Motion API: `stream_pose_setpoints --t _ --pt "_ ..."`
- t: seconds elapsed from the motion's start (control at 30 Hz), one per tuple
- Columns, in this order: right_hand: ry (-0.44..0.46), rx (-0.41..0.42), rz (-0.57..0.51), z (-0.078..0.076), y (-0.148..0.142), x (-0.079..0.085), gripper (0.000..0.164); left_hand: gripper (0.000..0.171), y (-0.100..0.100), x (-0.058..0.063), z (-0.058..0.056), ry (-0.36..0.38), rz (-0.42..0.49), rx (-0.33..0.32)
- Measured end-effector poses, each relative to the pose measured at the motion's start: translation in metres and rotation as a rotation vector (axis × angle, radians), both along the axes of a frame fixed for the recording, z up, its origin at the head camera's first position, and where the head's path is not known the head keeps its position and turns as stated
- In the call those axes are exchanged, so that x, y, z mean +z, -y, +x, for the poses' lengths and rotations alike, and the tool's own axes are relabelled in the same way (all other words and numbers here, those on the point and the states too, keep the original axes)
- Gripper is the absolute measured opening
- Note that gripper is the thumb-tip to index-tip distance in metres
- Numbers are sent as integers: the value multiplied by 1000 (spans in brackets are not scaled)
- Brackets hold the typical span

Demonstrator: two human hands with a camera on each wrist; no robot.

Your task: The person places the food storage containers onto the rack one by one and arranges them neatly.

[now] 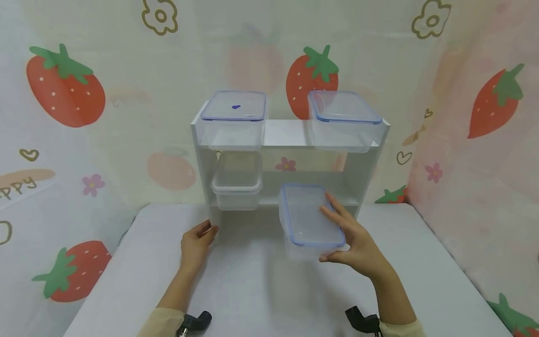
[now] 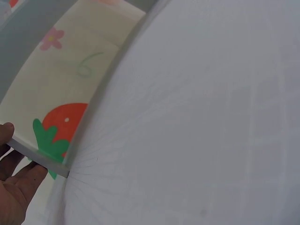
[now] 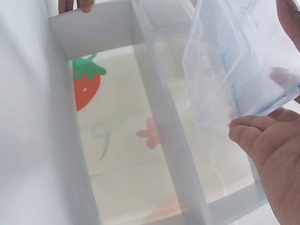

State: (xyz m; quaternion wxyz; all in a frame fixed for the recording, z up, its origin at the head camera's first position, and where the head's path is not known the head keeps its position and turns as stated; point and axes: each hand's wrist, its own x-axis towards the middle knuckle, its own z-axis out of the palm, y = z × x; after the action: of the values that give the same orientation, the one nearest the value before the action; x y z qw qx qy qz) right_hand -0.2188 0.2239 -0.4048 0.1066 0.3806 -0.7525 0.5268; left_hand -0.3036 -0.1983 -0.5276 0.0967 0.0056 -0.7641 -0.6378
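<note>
A clear plastic food container with a blue-rimmed lid [image 1: 313, 215] is in my right hand [image 1: 358, 238], tilted in front of the shelf's right side. The right wrist view shows the fingers [image 3: 262, 136] gripping its edge. My left hand [image 1: 198, 245] pinches the lower front edge of the white shelf's left side panel [image 2: 40, 157]; thumb and fingers lie on either side of that board in the left wrist view. On the middle shelf, at left, stands a clear container with a whitish lid [image 1: 237, 187].
Two blue-rimmed lidded containers stand on the top board, one at left [image 1: 233, 126] and one at right [image 1: 345, 126]. The white shelf unit [image 1: 366, 173] stands on a white-covered table [image 1: 252, 290], before a strawberry-patterned backdrop [image 1: 126, 140].
</note>
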Motion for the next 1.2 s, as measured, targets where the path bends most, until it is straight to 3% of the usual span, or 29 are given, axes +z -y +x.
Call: stream_pose_setpoints --t 0.27,0.33,0.5,0.57,0.67,1.03,1.2 --pt "-48 -52 27 -5 -21 9 107 61 -2 -2 -3 3 -16 15" --pt "-54 -64 31 -7 -27 11 106 58 -4 6 1 18 -14 11" --pt "-21 -92 49 -15 -39 18 105 57 -4 7 1 33 -15 16" --pt "-11 -103 53 -18 -44 18 105 58 -2 -1 -4 14 -18 24" --pt "-11 -109 50 -24 -49 18 104 59 -2 -1 -4 0 -19 21" --pt "50 -112 55 -40 -55 27 95 52 -2 7 1 62 -5 11" --pt "90 -107 72 -50 -56 31 93 54 -1 5 1 53 -8 7"
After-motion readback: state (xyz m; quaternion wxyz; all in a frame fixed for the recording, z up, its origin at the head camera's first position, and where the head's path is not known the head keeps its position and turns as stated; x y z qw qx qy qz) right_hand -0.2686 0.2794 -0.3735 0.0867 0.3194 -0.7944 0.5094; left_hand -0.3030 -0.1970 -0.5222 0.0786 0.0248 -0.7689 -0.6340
